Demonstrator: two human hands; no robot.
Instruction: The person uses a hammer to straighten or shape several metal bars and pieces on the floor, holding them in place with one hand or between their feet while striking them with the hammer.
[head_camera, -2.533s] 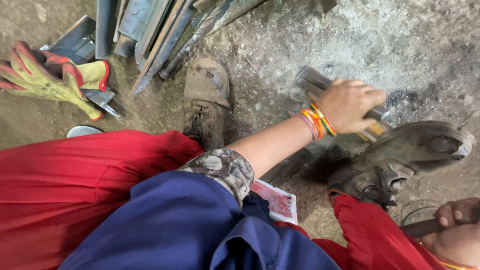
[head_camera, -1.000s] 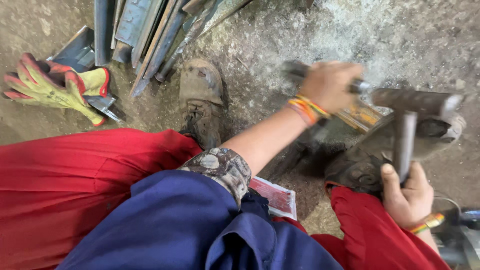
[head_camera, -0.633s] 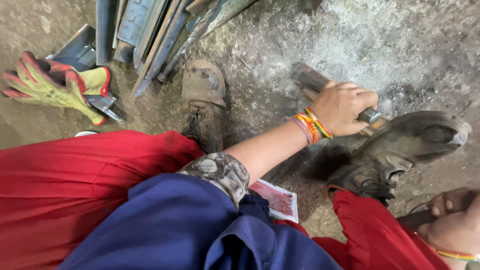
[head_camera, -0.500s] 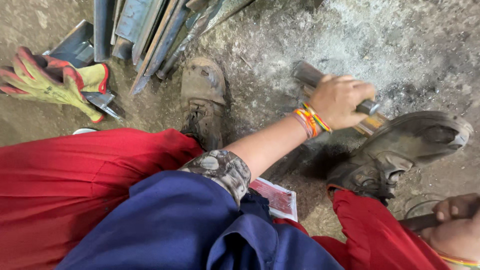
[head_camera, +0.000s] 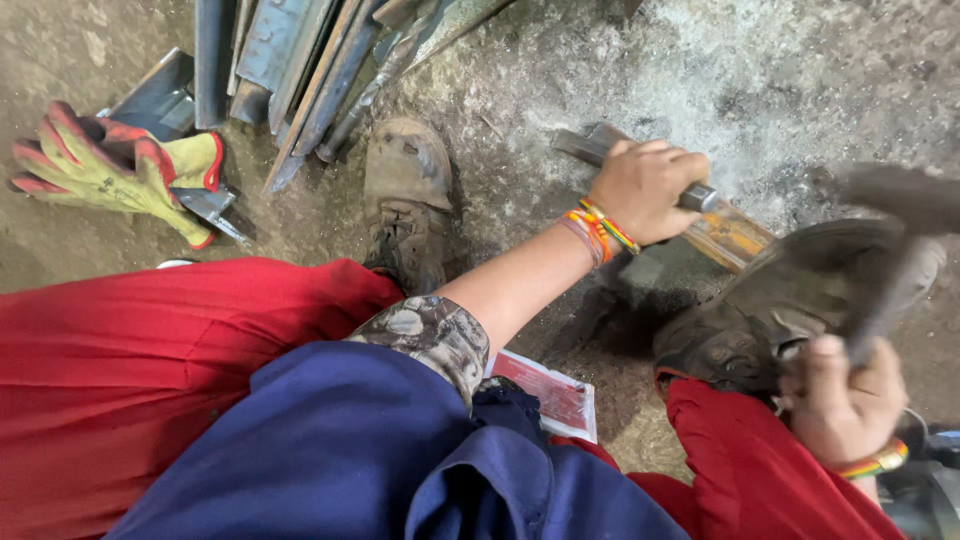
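On the dusty concrete floor, seen from the head camera, the left hand is closed in a full fist around a metal bar that lies slantwise across the ground; one grey end sticks out past the knuckles toward the upper left, and the rust-orange end runs out below the thumb toward the lower right, where it meets the toe of the right boot, which seems to press on it, though the contact is in shadow. Bright woven bracelets ring that wrist. At the lower right the right hand is wrapped tight around the shaft of a hammer, fingers fully curled; the hammer's head hangs blurred above the boot and just right of the bar's orange end, not touching it. The left boot stands flat beside the bar's grey end, well apart from the fist. Red trousers and a blue sleeve fill the lower frame. A red-and-yellow work glove lies at the far left beside a stack of steel strips, and a small red-and-white card rests on the floor between the legs.
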